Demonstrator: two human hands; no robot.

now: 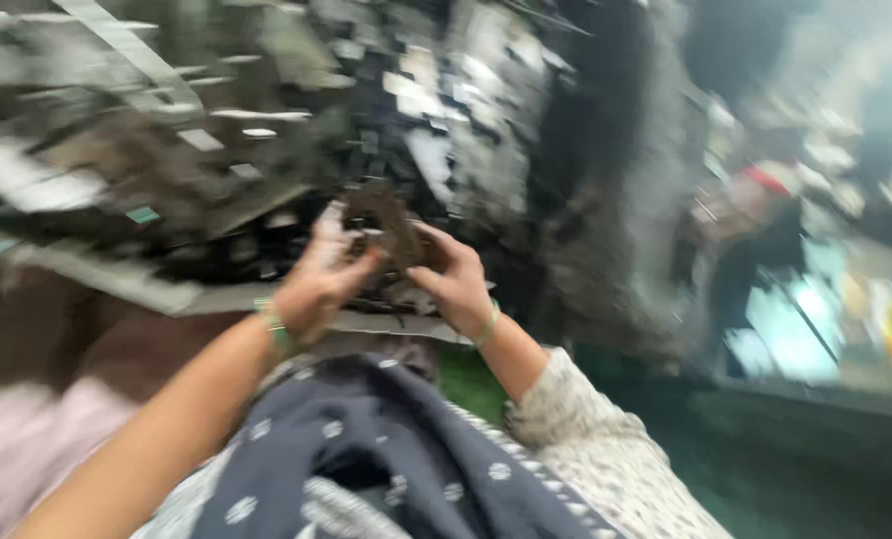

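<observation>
The head view is heavily blurred by motion. My left hand and my right hand are raised together in front of me, both gripping a brown, ring-shaped object between their fingers. Its exact kind cannot be told through the blur. Each wrist wears a green bangle. A dark blue cloth with white dots hangs over my chest below the hands.
A cluttered pile of dark and pale flat pieces fills the space behind the hands. A grey shelf or board edge runs at left. Colourful blurred items lie at right.
</observation>
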